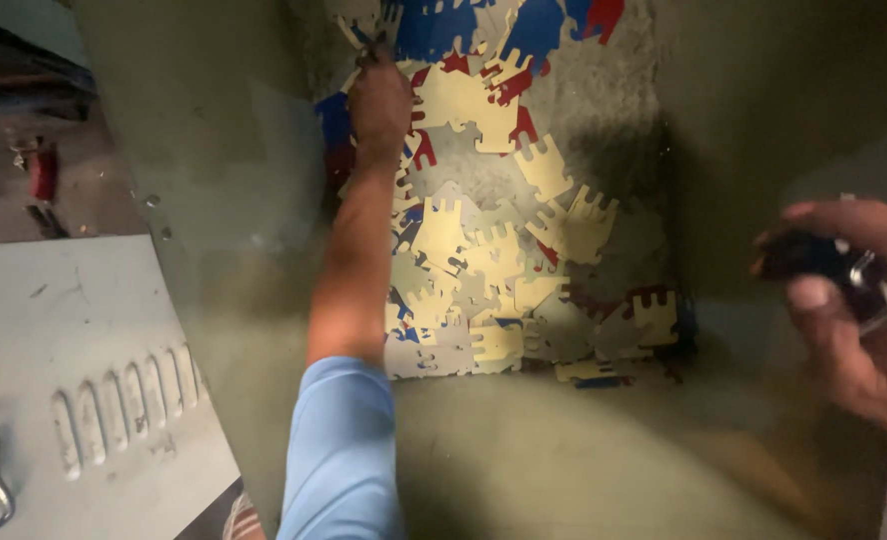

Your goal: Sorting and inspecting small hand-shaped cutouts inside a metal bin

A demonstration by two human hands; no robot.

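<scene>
A: ok so what's going on in the bin (214,180)? looks like a deep olive-green box seen from above

B: yeah, the bottom is covered in flat cutouts (484,260), comb-toothed shapes, mostly pale yellow with some blue and red ones mixed in, all overlapping in a loose pile

A: and the hands?

B: left hand (379,100) is reaching way down inside the bin, arm in a light blue sleeve (344,450), fingers down on the pile at its far left edge. its grip looks pinched around a cutout there, but the fingertips are dark and blurry so I honestly can't tell if it's closed on one or just touching

A: right one?

B: right hand (854,300) is up by the bin's right wall, well apart from the pile. its grip is closed around a small dark object (824,262) with a shiny metal bit, thumb across the front. can't make out what the thing is

A: anything outside the bin?

B: left of the bin there's a grey metal panel (74,350) with a row of pressed slots and a wire loop near its corner, and something small and red (44,170) on the floor beyond that
</scene>
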